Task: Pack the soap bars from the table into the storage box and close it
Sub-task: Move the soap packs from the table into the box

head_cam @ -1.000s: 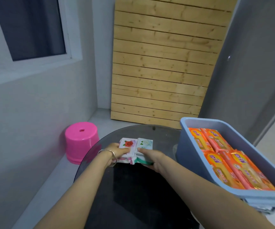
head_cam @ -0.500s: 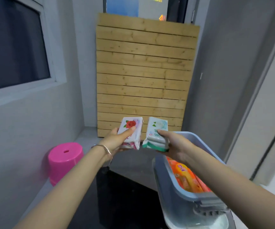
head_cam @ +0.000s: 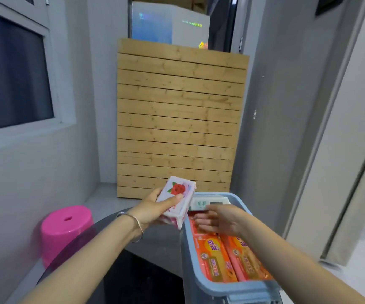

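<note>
My left hand (head_cam: 155, 208) grips a stack of white soap packs with a red rose print (head_cam: 178, 199), held in the air just left of the blue-grey storage box (head_cam: 232, 287). The box stands open on the dark glass table (head_cam: 133, 279) and holds several orange soap packs (head_cam: 217, 257). A white-and-green soap pack (head_cam: 207, 202) lies at the box's far end. My right hand (head_cam: 221, 219) hovers inside the box just in front of that pack, its fingers stretched out to the left and blurred. No lid is in view.
A pink plastic stool (head_cam: 65, 229) stands on the floor left of the table. A wooden slatted panel (head_cam: 177, 119) leans against the far wall behind the box. A window is at the left and a door frame at the right.
Both hands lifted the soap packs off the table and carried them right toward the box. My right hand has set the green pack down at the box's far end and let go of it.
</note>
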Motion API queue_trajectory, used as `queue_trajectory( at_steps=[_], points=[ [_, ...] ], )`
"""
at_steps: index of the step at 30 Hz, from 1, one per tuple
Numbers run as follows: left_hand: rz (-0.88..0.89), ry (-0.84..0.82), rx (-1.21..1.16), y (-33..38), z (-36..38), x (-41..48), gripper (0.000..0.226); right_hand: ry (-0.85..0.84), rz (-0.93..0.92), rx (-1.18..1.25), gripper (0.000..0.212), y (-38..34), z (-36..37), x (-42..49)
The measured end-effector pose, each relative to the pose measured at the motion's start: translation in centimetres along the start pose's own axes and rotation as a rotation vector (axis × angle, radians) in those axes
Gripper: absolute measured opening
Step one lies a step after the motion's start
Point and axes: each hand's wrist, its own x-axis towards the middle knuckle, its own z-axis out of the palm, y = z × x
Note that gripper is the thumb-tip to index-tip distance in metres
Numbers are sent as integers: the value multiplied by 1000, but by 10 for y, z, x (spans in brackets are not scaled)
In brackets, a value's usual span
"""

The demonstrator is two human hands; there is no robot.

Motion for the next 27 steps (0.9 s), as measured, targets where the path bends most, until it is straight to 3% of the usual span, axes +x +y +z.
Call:
queue_trajectory(
  at_steps=[2,5,7,10,15,17,22,27],
  points=[
    [26,-37,119,2,7,5,42,14,-81,-215,28,-1,-17,-4],
    [63,-85,299,7,30,19,41,172,-421,-313,33,-5,-41,-5],
    [79,-117,364,5,52,31,43,254,-625,-375,31,-2,-52,-4],
    [141,-128,563,-5,71,46,47,315,-770,-586,20,13,-55,3],
    [386,-53,959,-11,81,59,42,377,-775,-696,18,20,-68,12],
    [448,-8,1099,-13,75,59,51,372,-754,-747,16,21,-72,14],
    [331,-206,1267,-17,58,52,83,470,-732,-955,19,21,-74,19],
    [217,-240,1391,-14,66,55,77,512,-698,-951,25,24,-77,16]
  ],
)
